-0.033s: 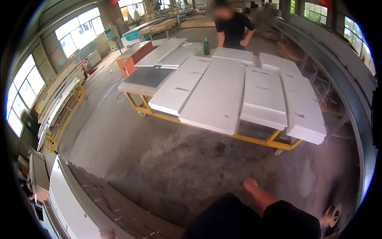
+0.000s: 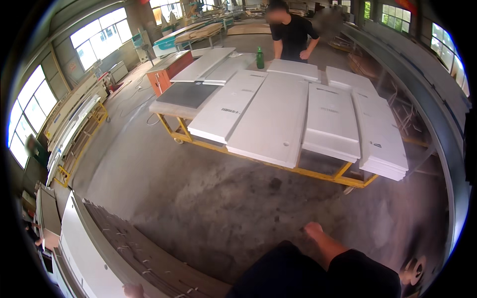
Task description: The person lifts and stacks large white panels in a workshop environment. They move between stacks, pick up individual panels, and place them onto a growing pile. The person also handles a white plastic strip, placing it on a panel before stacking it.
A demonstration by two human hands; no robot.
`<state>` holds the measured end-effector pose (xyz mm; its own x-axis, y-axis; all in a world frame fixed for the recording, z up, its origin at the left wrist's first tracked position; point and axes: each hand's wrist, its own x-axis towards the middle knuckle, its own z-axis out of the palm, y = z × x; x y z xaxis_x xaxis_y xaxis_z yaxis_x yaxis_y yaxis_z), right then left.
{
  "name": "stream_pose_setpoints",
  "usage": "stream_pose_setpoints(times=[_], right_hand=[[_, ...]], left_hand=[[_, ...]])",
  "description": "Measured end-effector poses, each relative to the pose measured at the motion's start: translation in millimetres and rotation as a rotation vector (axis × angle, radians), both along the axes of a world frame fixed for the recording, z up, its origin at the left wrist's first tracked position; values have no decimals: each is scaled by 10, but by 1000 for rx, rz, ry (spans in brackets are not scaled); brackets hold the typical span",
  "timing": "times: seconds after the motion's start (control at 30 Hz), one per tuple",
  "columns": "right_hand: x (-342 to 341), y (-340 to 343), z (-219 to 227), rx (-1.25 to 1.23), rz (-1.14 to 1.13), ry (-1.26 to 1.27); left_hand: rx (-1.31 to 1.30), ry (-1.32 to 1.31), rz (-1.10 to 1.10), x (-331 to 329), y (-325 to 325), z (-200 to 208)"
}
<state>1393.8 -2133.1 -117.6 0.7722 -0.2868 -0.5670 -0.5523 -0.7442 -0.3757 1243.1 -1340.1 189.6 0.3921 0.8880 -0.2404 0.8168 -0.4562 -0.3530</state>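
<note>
My left hand (image 2: 133,290) shows only in part at the lower edge, beside the white panel (image 2: 92,248) at the top of a stack of long boards. It appears to touch the panel's edge, but its fingers are too indistinct to read. My right hand (image 2: 314,229) hangs at my front right over the concrete floor, at the end of a bare forearm. Nothing is seen in it, and its fingers are hidden from this angle. Ahead, white panels (image 2: 271,116) lie in several piles on a yellow-framed cart (image 2: 318,175), out of reach of both hands.
A green pump bottle (image 2: 260,58) stands on the cart's far side, near a person (image 2: 293,37) in black. A red-brown cabinet (image 2: 169,72) is beyond the cart's left end. A long metal beam (image 2: 422,84) runs along the right. A spool-like object (image 2: 415,269) stands at lower right.
</note>
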Motion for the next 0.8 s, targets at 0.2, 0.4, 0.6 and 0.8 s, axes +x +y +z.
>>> stream_pose_setpoints(times=[0.2, 0.4, 0.6, 0.8], right_hand=[[110, 344, 56, -158, 84, -99], [-27, 1429, 428, 58, -126, -152], [-117, 2090, 380, -1, 16, -117], [-56, 2742, 455, -1, 39, -93]], left_hand=[[209, -119, 16, -86, 325, -17], [176, -92, -20, -217, 825, -53], [158, -158, -66, -316, 1111, 8], [116, -185, -102, -349, 1275, 107]])
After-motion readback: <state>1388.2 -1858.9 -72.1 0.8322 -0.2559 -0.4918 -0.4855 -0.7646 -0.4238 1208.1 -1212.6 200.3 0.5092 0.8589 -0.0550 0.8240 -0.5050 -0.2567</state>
